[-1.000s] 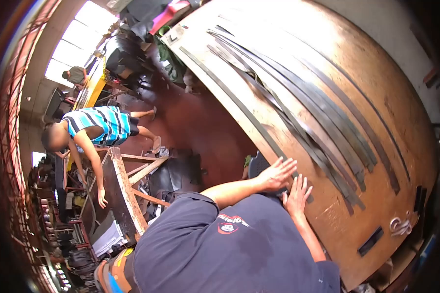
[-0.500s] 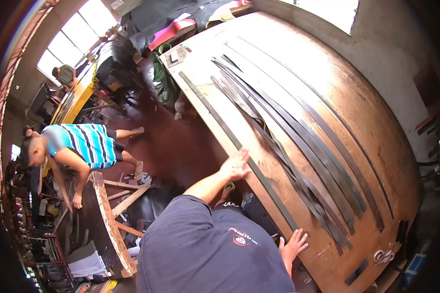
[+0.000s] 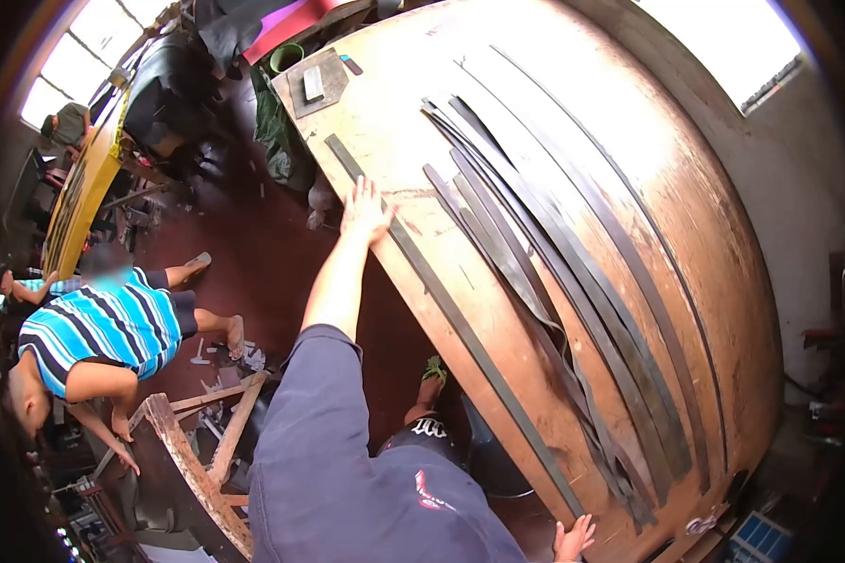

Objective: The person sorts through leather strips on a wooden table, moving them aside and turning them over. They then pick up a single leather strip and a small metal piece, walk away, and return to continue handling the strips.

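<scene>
Along the near edge of a wooden table (image 3: 498, 281) lies a long, narrow dark strip (image 3: 460, 324), looking like leather or rubber. My left hand (image 3: 366, 214) rests flat on it toward its far end, fingers stretched out. At the strip's near end, my right hand (image 3: 573, 540) touches the table edge with its fingers apart; part of it is cut off by the frame. Beside this strip, several more dark strips (image 3: 620, 347) lie lengthwise in a loose, overlapping bunch. A thin dark strip (image 3: 646, 211) curves along the far side.
On the table's far corner a dark square piece (image 3: 332, 86) carries a small white block (image 3: 313, 84). A green bucket (image 3: 286, 58) stands beyond that corner. To the left, a person in a striped shirt (image 3: 103, 324) bends over by a wooden frame (image 3: 183, 460). Another person (image 3: 69, 127) is farther back.
My left hand has moved along the strip toward its far end and now lies flatter on it. My right hand stays by the near end. The view has shifted, and the striped-shirt person bends lower.
</scene>
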A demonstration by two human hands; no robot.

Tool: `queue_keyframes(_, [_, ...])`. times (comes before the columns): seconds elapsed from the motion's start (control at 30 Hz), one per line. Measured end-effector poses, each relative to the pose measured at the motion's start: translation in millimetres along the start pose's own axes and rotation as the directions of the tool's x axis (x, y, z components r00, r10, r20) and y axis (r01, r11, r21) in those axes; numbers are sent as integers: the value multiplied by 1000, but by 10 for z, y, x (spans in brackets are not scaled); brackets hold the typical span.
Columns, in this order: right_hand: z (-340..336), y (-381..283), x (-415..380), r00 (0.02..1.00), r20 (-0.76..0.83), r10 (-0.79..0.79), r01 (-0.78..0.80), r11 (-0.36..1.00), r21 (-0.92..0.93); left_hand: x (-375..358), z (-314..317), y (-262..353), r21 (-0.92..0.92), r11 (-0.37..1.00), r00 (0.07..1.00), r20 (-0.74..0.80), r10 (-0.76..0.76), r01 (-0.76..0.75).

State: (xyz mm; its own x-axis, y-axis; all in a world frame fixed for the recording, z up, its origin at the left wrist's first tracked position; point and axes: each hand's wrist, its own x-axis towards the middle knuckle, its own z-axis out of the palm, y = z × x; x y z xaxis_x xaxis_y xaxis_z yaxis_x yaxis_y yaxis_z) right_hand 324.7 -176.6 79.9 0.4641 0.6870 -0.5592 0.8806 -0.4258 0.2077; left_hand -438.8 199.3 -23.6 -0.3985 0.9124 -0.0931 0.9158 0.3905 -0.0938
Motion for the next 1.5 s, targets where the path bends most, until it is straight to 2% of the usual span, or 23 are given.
queue_keyframes(0.13, [-122, -185, 12, 990, 135, 37, -26, 996, -83, 635, -147, -486, 8, 998, 996, 58, -71, 70])
queue_keyframes(0.2, [588, 465, 226, 976, -176, -125, 35, 897, -441, 873, -144, -644, -16, 993, 992, 42, -116, 117])
queue_keyframes(0.23, [865, 775, 394, 978, -170, -124, 36, 895, -445, 963, -137, -705, -44, 988, 989, 33, -145, 146])
queue_keyframes(0.3, [1085, 1073, 527, 658, -483, -577, 10, 649, -761, 1056, -71, -759, -61, 986, 988, 6, -153, 153])
queue_keyframes(0.33, [1056, 1099, 530, 645, -472, -601, 18, 630, -777, 1057, -24, -770, -112, 984, 988, -55, -145, 138])
queue_keyframes(0.37, [1042, 1139, 475, 658, -453, -601, 28, 621, -783, 1025, 29, -792, -158, 980, 984, -114, -139, 120])
queue_keyframes(0.43, [1034, 1039, 448, 880, -288, -378, -27, 565, -824, 1036, 85, -833, -160, 981, 984, -125, -127, 106])
queue_keyframes(0.5, [1015, 923, 463, 820, -377, -431, -67, 582, -811, 1062, 25, -811, -143, 981, 987, -75, -143, 131])
queue_keyframes(0.57, [946, 838, 484, 994, -106, -22, -41, 830, -557, 1056, -59, -770, -131, 982, 987, -61, -147, 138])
queue_keyframes(0.67, [157, -137, 287, 990, -37, 133, -131, 824, -551, 892, -333, -504, 261, 947, 979, -123, -160, 187])
queue_keyframes(0.73, [-125, -849, 33, 890, -394, -231, -7, 856, -518, 567, -252, -64, 7, 994, 957, -272, -102, 108])
queue_keyframes(0.77, [41, -931, 137, 969, -235, -71, 78, 997, 24, 228, -257, 244, 11, 1000, 991, -132, 13, -12])
queue_keyframes(0.8, [-55, -1342, -20, 935, -300, -191, 222, 972, 73, -271, -412, 680, -99, 986, 982, -146, 119, -134])
queue_keyframes(0.83, [-103, -1706, -105, 917, -298, -264, 310, 943, 120, -777, -2, 1063, -310, 870, 829, -531, 176, -383])
queue_keyframes(0.87, [-80, -1997, -179, 858, -347, -379, 453, 877, 162, -1472, 348, 1462, 19, 895, 831, -361, 423, -446])
queue_keyframes(0.9, [56, -2236, -173, 812, -375, -448, 534, 830, 163, -2052, -491, 1727, -485, 747, 823, 93, 561, -455])
queue_keyframes(0.93, [69, -2467, -197, 769, -379, -515, 603, 781, 162, -2683, -99, 1992, -468, 499, 640, -209, 739, -730])
queue_keyframes(1.0, [238, -2681, -102, 721, -408, -560, 654, 744, 135, -3408, -151, 2216, -517, 433, 583, -164, 796, -738])
queue_keyframes(1.03, [285, -2683, -74, 707, -412, -575, 661, 745, 95, -3551, -222, 2245, -518, 413, 571, -188, 799, -749])
queue_keyframes(1.07, [312, -2608, -72, 700, -424, -575, 666, 739, 96, -3503, -259, 2225, -443, 451, 521, -43, 852, -774])
queue_keyframes(1.17, [341, -2168, -56, 701, -454, -550, 650, 755, 89, -3465, -146, 2179, -331, 405, 464, -121, 878, -852])
queue_keyframes(1.27, [451, -1420, -47, 828, -449, -337, 452, 874, 178, -3566, -297, 2224, -265, 473, 502, -52, 863, -840])
queue_keyframes(1.5, [738, 445, -67, 908, -419, 21, 106, 955, 277, -3632, -340, 2271, -166, 504, 512, -4, 859, -848])
